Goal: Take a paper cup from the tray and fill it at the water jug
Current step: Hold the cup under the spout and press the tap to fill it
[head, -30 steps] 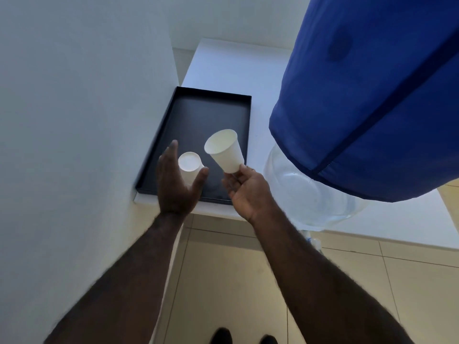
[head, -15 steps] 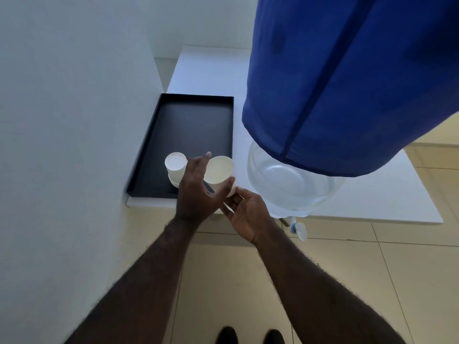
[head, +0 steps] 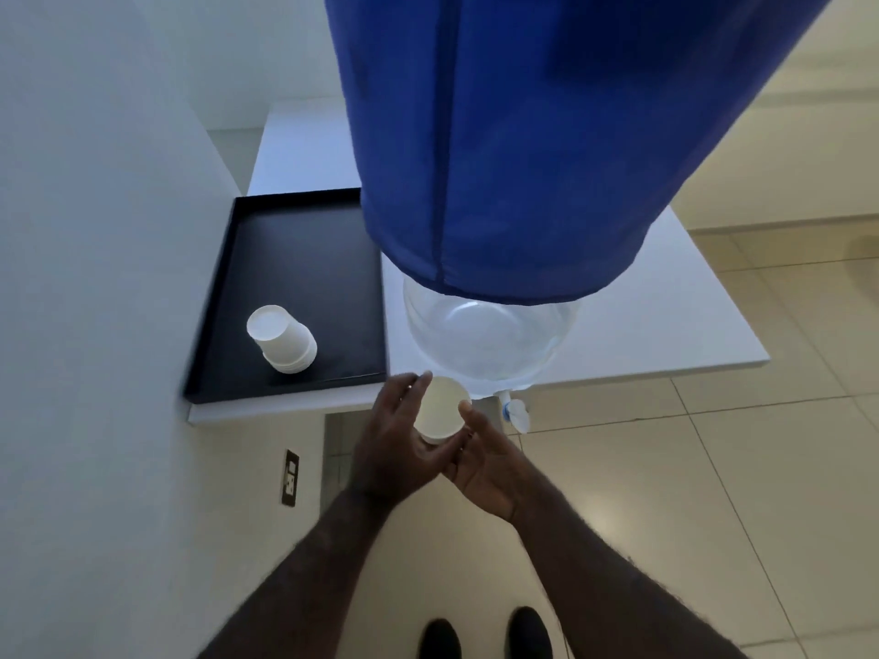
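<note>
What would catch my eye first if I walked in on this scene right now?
Most striking is the big water jug, clear at the bottom and draped in a blue cloth cover, standing at the front edge of a white table. Just below it, the left hand and right hand hold one paper cup beside the jug's small tap. To the left, a stack of upturned cups sits on a black tray.

No readable text, labels, brands or numbers anywhere.
</note>
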{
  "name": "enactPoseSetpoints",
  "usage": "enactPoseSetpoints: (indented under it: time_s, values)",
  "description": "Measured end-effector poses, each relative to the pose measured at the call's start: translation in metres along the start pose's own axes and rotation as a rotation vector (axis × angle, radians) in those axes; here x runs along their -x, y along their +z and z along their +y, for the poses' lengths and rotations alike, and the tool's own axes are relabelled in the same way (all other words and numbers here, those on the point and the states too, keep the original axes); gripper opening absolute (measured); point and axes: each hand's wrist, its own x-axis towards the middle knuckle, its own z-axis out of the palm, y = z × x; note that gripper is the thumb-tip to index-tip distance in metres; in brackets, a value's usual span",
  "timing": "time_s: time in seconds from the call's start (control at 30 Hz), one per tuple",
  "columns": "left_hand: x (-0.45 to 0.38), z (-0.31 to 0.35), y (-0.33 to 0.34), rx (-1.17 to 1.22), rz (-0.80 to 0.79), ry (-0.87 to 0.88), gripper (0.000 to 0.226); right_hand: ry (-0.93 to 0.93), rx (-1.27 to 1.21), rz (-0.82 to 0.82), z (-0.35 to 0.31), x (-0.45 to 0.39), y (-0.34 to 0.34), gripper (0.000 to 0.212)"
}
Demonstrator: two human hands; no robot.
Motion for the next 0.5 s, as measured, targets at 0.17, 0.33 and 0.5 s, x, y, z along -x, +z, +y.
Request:
enactPoseSetpoints:
  time_s: [0.17,0.33,0.5]
  values:
    - [0.014,0.013,0.021,0.070,-0.127,0.065,0.081,0.035,-0.068,0.044,0.015,0.026,-0.038,0.060]
    - [0.017,0.026,0.043,0.066,-0.238,0.135,0.072,-0.008,-0.086,0.112,0.022,0.041,-0.063,0.069]
    - [0.021,0.032,0.061,0.073,-0.288,0.161,0.065,0.007,-0.104,0.085,0.023,0.052,-0.087,0.070]
